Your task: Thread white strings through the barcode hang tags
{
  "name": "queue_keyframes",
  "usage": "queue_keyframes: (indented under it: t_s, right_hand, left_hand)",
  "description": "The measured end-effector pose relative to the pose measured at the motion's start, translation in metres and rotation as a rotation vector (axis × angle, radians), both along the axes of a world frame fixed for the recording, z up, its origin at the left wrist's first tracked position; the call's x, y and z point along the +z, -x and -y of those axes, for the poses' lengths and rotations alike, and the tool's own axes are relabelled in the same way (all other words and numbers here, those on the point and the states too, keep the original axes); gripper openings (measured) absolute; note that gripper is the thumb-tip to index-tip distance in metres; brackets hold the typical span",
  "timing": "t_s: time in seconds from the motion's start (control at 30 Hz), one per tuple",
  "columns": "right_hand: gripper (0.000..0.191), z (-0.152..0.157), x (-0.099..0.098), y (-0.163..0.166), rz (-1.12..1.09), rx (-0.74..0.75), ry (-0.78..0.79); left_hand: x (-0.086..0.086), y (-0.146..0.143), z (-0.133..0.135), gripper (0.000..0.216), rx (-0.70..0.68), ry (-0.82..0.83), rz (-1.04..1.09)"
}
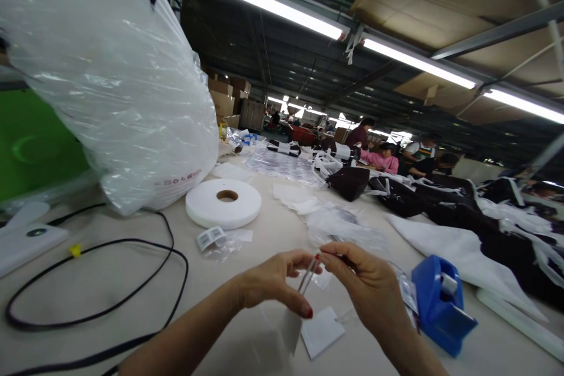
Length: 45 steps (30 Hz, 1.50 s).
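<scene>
My left hand [275,282] and my right hand [363,282] meet low in the middle of the view, both pinching a small clear plastic bag [308,276] between thumb and fingers. A thin dark strip shows inside the bag between my fingertips. Just below my hands a white square card [321,332] lies flat on the beige table [132,282]. A blue tape dispenser [440,302] stands right beside my right hand.
A white tape roll [223,202] and a small bagged label [211,239] lie ahead. A big clear plastic bag [110,82] bulges at the left, and a black cable [110,299] loops over the table. Dark and white garments [484,217] are piled at the right. Other people sit far back.
</scene>
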State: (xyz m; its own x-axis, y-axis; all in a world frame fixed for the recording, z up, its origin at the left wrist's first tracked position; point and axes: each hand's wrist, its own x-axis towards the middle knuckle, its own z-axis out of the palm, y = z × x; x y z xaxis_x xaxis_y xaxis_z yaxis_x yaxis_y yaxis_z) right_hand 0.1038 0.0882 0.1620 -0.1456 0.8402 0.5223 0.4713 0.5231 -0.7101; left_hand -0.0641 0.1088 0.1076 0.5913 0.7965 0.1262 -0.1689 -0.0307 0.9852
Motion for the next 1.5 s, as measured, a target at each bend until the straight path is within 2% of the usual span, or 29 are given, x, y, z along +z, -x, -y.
queue_keyframes:
  t_s: [0.1,0.17,0.27,0.43,0.57,0.77,1.0,1.17,1.3,1.5]
  right_hand:
    - [0.013,-0.001,0.005,-0.004,0.028,-0.040,0.018]
    - [0.016,-0.002,0.006,-0.008,0.021,-0.076,0.013]
    - [0.018,-0.007,0.004,-0.020,-0.031,-0.122,0.030]
    - [0.023,-0.022,-0.014,-0.047,-0.118,-0.148,0.131]
    - [0.024,-0.033,-0.037,-0.065,-0.129,-0.165,0.243]
    - [0.030,-0.048,-0.083,-0.081,-0.112,-0.197,0.374]
    - [0.030,-0.058,-0.120,-0.091,-0.006,-0.215,0.417]
    - [0.029,-0.064,-0.135,-0.096,0.130,-0.243,0.418]
    - [0.025,-0.064,-0.141,-0.098,0.262,-0.257,0.396]
    - [0.022,-0.063,-0.145,-0.098,0.444,-0.264,0.355]
  left_hand:
    - [-0.013,-0.011,0.006,0.058,-0.035,0.108,-0.068]
    - [-0.022,-0.017,0.010,0.047,-0.012,0.212,-0.083]
    - [-0.034,-0.020,0.014,0.032,0.034,0.281,-0.075]
    - [-0.049,-0.010,0.012,0.035,0.033,0.386,-0.029]
    - [-0.057,0.000,0.011,0.037,0.099,0.370,-0.084]
    - [-0.068,0.005,0.001,0.055,0.237,0.229,-0.335]
    - [-0.076,0.003,-0.004,0.055,0.315,-0.064,-0.691]
    - [-0.079,-0.001,0.001,0.044,0.316,-0.260,-0.923]
    - [-0.085,-0.004,0.005,0.038,0.321,-0.366,-1.009]
    - [-0.095,-0.008,0.007,0.040,0.292,-0.628,-1.290]
